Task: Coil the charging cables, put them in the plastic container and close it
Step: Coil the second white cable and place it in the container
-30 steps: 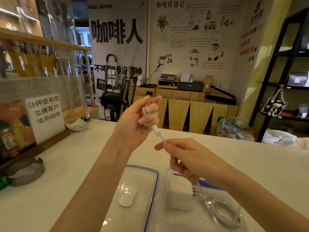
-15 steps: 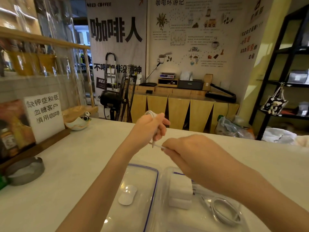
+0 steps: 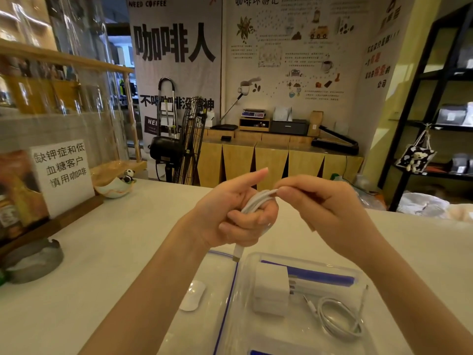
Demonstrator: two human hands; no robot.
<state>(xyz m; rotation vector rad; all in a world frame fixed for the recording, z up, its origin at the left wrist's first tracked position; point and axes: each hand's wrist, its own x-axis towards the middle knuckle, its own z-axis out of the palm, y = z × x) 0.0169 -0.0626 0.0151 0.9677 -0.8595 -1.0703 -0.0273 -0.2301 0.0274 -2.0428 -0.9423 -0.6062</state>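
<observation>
Both hands' grip — white cable [image 3: 256, 201] between.

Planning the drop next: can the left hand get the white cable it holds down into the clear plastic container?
Probably yes: the left hand hovers just above the clear plastic container, which lies open, nothing between.

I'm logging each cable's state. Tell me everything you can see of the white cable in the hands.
The white cable is thin, smooth and rubbery-looking, bunched into several loops. The left hand grips the loops, its lower fingers curled around them. The right hand pinches a strand at the top of the bundle. One end hangs free below the left hand, ending in a white plug with a small metal tip, above the container's edge without touching it. The other end is hidden.
</observation>
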